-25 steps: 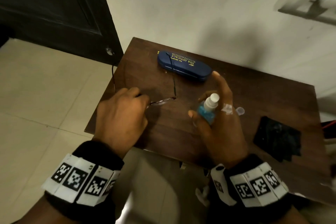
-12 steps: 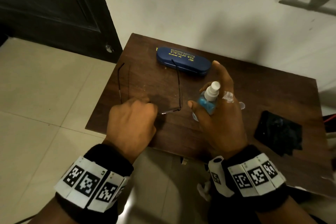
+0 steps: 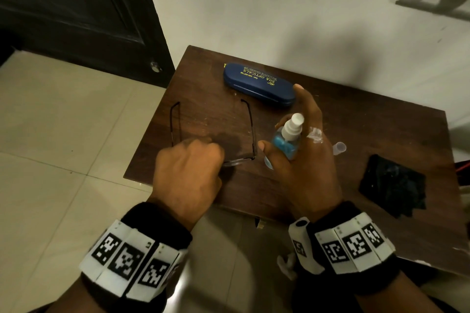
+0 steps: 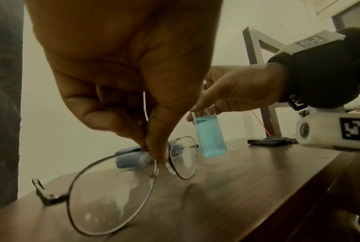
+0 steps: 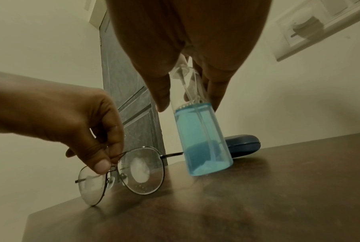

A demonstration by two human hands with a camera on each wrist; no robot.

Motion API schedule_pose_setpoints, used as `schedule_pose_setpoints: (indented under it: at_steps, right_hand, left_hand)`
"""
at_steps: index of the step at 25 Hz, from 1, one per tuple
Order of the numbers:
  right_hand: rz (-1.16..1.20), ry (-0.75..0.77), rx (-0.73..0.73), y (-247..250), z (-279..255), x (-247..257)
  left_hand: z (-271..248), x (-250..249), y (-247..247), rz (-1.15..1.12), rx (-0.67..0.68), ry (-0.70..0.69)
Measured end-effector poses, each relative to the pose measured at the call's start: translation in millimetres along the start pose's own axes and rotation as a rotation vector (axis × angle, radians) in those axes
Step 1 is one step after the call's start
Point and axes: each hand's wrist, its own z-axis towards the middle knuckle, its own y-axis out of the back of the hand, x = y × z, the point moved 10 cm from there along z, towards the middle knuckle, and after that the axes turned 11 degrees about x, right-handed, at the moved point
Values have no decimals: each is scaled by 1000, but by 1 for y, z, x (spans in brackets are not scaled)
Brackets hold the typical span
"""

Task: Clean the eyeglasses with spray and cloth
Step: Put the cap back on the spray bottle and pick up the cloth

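Thin metal-framed eyeglasses (image 3: 251, 132) stand at the table's near left edge, temples pointing away from me. My left hand (image 3: 216, 154) pinches them at the bridge (image 4: 152, 147). Both lenses (image 5: 143, 170) carry whitish wet smears, and the lower rim (image 4: 111, 188) is at or just above the tabletop. My right hand (image 3: 277, 132) holds a small clear spray bottle (image 3: 284, 145) of blue liquid upright just right of the glasses, index finger raised off the white nozzle. In the right wrist view the bottle (image 5: 204, 140) hangs slightly above the wood. A black cloth (image 3: 394, 185) lies at the right.
A blue glasses case (image 3: 259, 84) lies at the back of the small dark wooden table (image 3: 356, 122). The bottle's clear cap (image 3: 339, 147) sits beside my right hand. A white wall is behind, a dark door (image 3: 76, 7) at left, and tiled floor below the table's near edge.
My left hand has shifted a little right and toward me with the glasses, and both temples now show pointing away. The right hand and bottle have barely moved.
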Motion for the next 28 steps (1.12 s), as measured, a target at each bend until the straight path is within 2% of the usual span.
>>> schedule_pose_setpoints:
  at_steps: [6, 10, 13, 16, 19, 22, 24, 25, 28]
  right_hand:
    - [2, -6, -18, 1, -1, -1]
    - [55, -32, -64, 10, -2, -2]
    - [217, -18, -112, 18, -2, -2]
    - [355, -68, -186, 28, -4, -12]
    - [431, -82, -207, 36, -7, -10]
    - [432, -136, -298, 74, -8, -28]
    - [279, -254, -358, 112, -11, -59]
    - [143, -354, -316, 127, -13, -78]
    - [-155, -652, 38, 123, -25, -130]
  left_hand:
    - [3, 5, -6, -74, 25, 30]
    - [0, -8, 10, -200, -140, -110]
    - [-6, -37, 21, -259, -258, -239]
    - [2, -57, 18, -262, -257, -239]
    - [7, -66, 24, -310, -325, -223]
    - [10, -73, 25, -297, -393, -232]
    - [10, -67, 28, -282, -441, -210]
    - [12, -64, 29, -269, -449, -194]
    - [17, -54, 30, -231, -446, -141]
